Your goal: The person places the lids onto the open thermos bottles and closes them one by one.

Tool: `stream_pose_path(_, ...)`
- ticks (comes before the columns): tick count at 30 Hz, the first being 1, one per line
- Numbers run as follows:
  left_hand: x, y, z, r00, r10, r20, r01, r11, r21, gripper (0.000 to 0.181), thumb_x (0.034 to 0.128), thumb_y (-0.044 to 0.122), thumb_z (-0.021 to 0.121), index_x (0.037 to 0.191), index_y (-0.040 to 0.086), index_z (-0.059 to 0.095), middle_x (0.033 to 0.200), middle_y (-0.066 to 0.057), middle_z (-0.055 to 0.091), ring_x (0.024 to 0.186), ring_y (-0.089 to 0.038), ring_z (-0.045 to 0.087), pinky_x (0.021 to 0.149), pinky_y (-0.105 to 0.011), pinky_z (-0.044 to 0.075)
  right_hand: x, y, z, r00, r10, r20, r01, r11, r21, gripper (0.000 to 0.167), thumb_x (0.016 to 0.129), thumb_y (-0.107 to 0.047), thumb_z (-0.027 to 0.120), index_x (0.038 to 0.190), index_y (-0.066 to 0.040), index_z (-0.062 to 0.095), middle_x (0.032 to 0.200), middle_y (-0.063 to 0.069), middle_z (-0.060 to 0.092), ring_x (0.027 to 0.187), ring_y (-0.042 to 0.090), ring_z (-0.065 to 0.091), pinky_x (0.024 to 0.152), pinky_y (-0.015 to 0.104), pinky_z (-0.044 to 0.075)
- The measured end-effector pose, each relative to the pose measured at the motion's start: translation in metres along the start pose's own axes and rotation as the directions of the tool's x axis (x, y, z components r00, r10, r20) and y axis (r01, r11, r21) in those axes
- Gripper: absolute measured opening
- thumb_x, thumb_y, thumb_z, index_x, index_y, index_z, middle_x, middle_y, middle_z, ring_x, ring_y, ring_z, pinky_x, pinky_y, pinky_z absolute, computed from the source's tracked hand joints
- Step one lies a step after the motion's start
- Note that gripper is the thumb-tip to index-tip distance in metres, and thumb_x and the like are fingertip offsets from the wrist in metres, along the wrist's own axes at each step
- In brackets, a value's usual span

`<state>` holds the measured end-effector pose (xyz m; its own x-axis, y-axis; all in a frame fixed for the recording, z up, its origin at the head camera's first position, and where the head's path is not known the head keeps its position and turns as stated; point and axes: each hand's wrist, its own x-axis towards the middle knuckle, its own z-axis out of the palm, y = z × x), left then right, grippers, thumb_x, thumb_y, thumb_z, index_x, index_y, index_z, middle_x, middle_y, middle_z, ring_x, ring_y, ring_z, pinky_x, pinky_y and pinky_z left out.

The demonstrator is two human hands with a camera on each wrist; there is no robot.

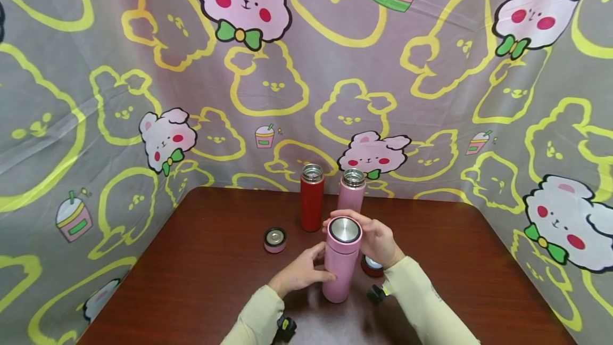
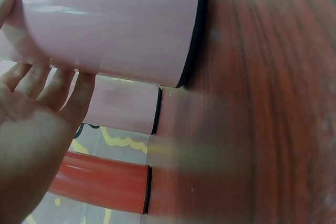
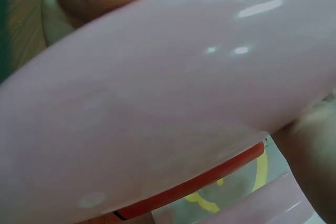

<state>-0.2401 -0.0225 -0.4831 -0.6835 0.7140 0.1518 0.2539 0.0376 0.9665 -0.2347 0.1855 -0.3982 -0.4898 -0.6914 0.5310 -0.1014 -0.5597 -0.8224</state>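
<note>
A pink thermos flask (image 1: 339, 276) with its lid (image 1: 345, 229) on stands about upright near the middle of the table in the head view. My left hand (image 1: 300, 271) grips its body from the left, thumb in front and fingers behind. Around the upper right side, at the lid, my right hand (image 1: 381, 241) holds the flask; some of its fingers are hidden behind. In the left wrist view the black base of this flask (image 2: 115, 30) is at the tabletop; whether it touches is hard to tell. The flask (image 3: 147, 98) fills most of the right wrist view.
Behind stand a lidless red flask (image 1: 311, 206) and a second lidless pink flask (image 1: 351, 196). A pink lid (image 1: 275, 243) lies underside up to the left. Beside the right wrist, a red lid (image 1: 372, 269) is partly covered. Patterned cloth (image 1: 287, 68) surrounds the brown table (image 1: 191, 281).
</note>
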Motion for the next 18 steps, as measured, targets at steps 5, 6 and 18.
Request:
stream_pose_path(5,-0.001,0.001,0.001,1.000,0.006,-0.004,-0.006,1.000,-0.009,0.069,0.0826,0.024,0.075,0.140,0.010,0.039,0.134,-0.002,0.050,0.122,-0.014,0.048,0.095,-0.028,0.044,0.005,-0.001,-0.010,0.993,0.072,0.095,-0.082,0.991,0.103,0.055,0.089,-0.016,0.028,0.139,0.006,0.036,0.137,0.017,0.049,0.128,0.031,0.043,0.108,0.046,0.028)
stream_pose_path(6,-0.002,0.001,0.001,1.000,0.005,-0.005,-0.005,1.000,-0.013,0.070,0.0825,0.024,0.075,0.140,0.010,0.038,0.134,-0.002,0.050,0.122,-0.014,0.048,0.095,-0.028,0.044,0.006,-0.001,-0.011,0.990,0.085,0.113,-0.098,0.988,0.116,0.055,0.089,-0.017,0.029,0.139,0.005,0.036,0.137,0.017,0.048,0.128,0.031,0.043,0.108,0.046,0.028)
stream_pose_path(18,-0.002,0.004,0.002,1.000,0.007,-0.002,-0.007,1.000,-0.012,0.077,0.0828,0.028,0.074,0.144,0.009,0.033,0.138,-0.005,0.047,0.123,-0.016,0.047,0.096,-0.030,0.043,0.010,0.001,-0.017,0.978,0.109,0.178,-0.138,0.978,0.158,0.057,0.088,-0.020,0.032,0.140,0.003,0.036,0.135,0.016,0.050,0.127,0.031,0.043,0.109,0.048,0.025)
